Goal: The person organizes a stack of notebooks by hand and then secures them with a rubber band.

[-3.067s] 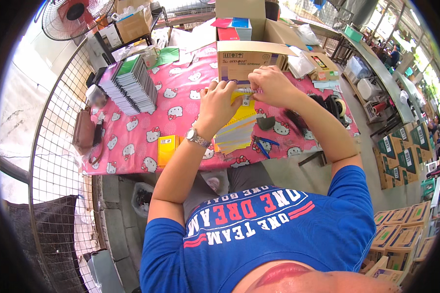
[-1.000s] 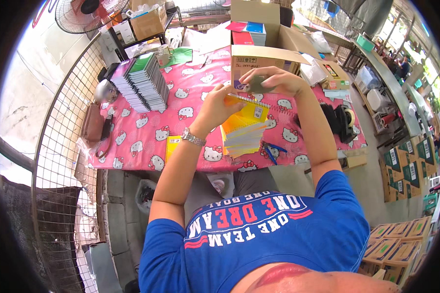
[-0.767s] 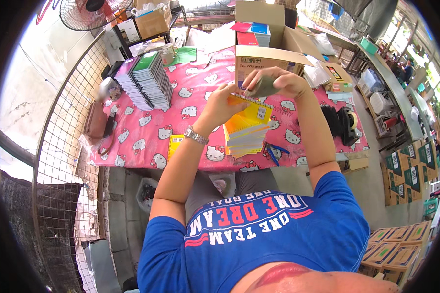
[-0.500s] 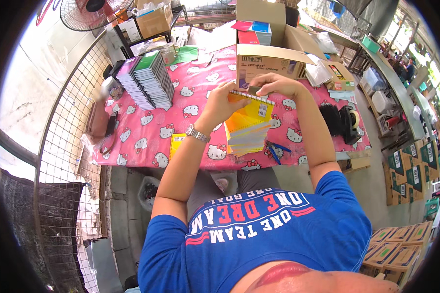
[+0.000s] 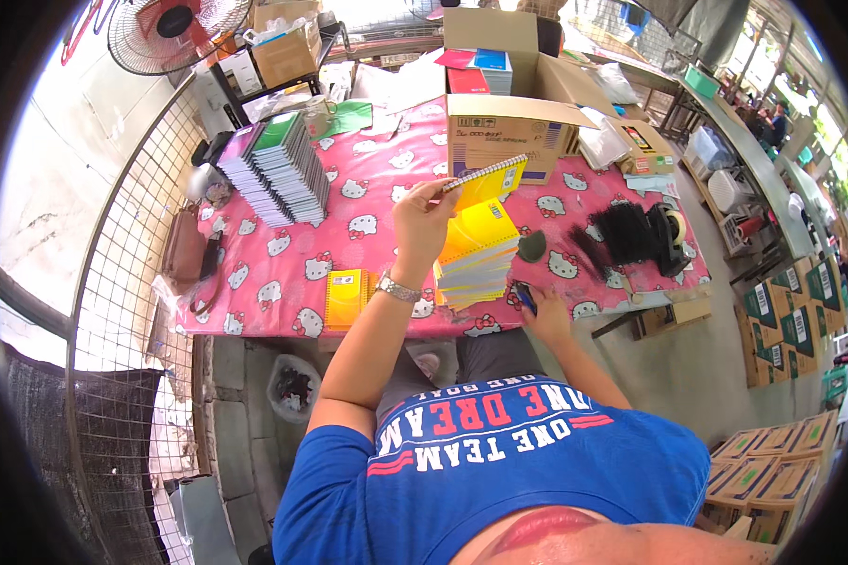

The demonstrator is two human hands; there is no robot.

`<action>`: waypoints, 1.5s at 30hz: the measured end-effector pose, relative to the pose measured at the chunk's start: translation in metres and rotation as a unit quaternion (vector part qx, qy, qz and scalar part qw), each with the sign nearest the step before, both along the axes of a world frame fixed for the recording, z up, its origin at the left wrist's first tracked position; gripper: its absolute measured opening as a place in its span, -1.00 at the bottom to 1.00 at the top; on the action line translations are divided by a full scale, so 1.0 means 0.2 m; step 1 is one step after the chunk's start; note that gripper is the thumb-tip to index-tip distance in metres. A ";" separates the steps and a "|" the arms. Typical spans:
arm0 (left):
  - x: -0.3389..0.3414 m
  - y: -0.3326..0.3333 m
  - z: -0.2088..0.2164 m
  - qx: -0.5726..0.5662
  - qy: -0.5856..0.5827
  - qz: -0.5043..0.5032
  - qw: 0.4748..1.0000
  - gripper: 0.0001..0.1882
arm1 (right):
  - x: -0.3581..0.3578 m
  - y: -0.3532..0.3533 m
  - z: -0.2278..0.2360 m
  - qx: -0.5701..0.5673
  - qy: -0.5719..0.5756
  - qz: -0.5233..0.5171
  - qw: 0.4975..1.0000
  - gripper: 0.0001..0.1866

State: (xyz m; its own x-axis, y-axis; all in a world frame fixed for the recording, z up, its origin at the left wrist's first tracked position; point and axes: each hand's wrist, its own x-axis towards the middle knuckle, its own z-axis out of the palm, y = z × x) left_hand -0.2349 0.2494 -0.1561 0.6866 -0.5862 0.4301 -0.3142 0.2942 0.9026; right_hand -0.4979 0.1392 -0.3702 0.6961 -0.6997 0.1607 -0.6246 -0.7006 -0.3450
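My left hand pinches a yellow spiral notebook by one end of its bound edge, holding it tilted above a stack of yellow notebooks. Near the table's front edge, my right hand is closed around blue-handled pliers; their jaws are hard to make out. A small dark green rounded piece lies just right of the stack. More yellow spiral notebooks lie at the front edge, left of my left forearm.
Tall stacks of spiral notebooks stand at the left on the pink tablecloth. Behind my hands is an open cardboard box. Black bristly strands and a tape dispenser sit at the right. A fan stands far left.
My right hand has left the notebook's bound edge and come down to the pliers. The dark piece it held now lies on the table. My left hand still holds the notebook, now tilted.
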 end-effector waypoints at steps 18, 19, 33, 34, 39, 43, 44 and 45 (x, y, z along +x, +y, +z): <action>-0.13 0.13 0.14 -0.026 -0.239 0.135 0.961 -0.72 | 0.42 0.22 1.27 -0.036 -0.339 0.259 0.904 -0.42; -0.13 0.13 0.14 -0.042 -0.236 0.135 0.961 -0.71 | 0.42 0.23 1.26 -0.048 -0.335 0.256 0.905 -0.43; 0.35 0.56 0.20 0.305 -0.493 0.281 0.765 -0.82 | 0.18 -0.17 0.59 0.332 -0.355 0.023 0.874 -0.39; 0.41 0.57 0.14 0.311 -0.491 0.278 0.765 -0.82 | 0.11 -0.22 0.38 0.323 -0.267 0.009 0.908 -0.37; 0.67 0.61 -0.47 0.630 -0.416 0.044 0.654 -0.78 | 0.10 -0.14 0.03 0.026 0.016 0.145 0.989 -0.35; 0.67 0.55 -0.73 0.595 -0.415 0.040 0.687 -0.74 | 0.07 -0.56 0.04 0.043 -0.107 -0.038 0.993 -0.56; 0.66 0.56 -0.73 0.546 -0.414 0.105 0.721 -0.72 | 0.08 -0.62 0.07 -0.036 -0.073 -0.101 0.992 -0.63; 0.65 0.57 -0.73 0.493 -0.410 0.169 0.749 -0.71 | 0.08 -0.66 0.09 -0.115 -0.039 -0.162 0.979 -0.69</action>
